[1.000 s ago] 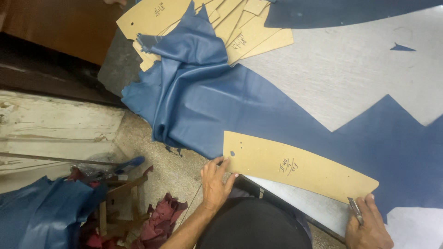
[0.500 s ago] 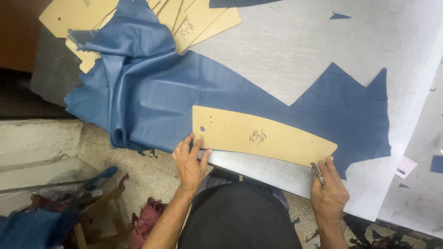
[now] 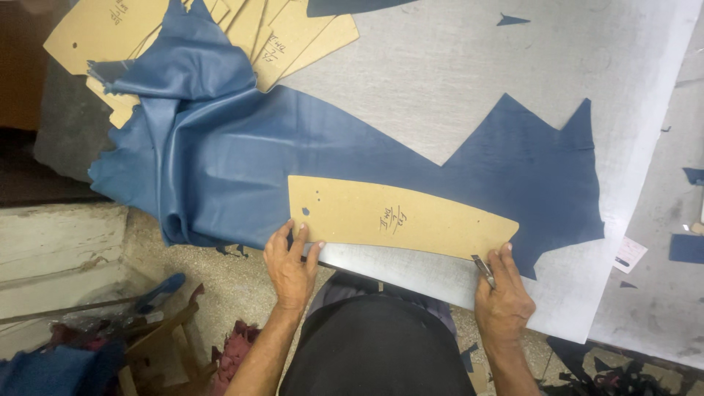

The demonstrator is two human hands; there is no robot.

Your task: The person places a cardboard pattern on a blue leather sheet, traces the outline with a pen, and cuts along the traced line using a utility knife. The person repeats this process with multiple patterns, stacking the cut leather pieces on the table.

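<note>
— What sort of place did you see through the head camera?

— A leather-cutting workshop. A blue hide (image 3: 242, 154) lay spread across a grey cutting board (image 3: 440, 81), a stack of cardboard patterns (image 3: 286, 37) sat at the far end, and blue offcuts (image 3: 51, 367) were heaped on the gritty floor (image 3: 198, 271).

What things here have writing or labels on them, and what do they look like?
Cardboard pattern: long, curved, tan, on the blue leather, handwritten marks mid-piece; left hand presses it, right hand holds a knife.
Pattern stack: tan, top left, handwritten marks.
Paper tag: small, white, right side.
</note>
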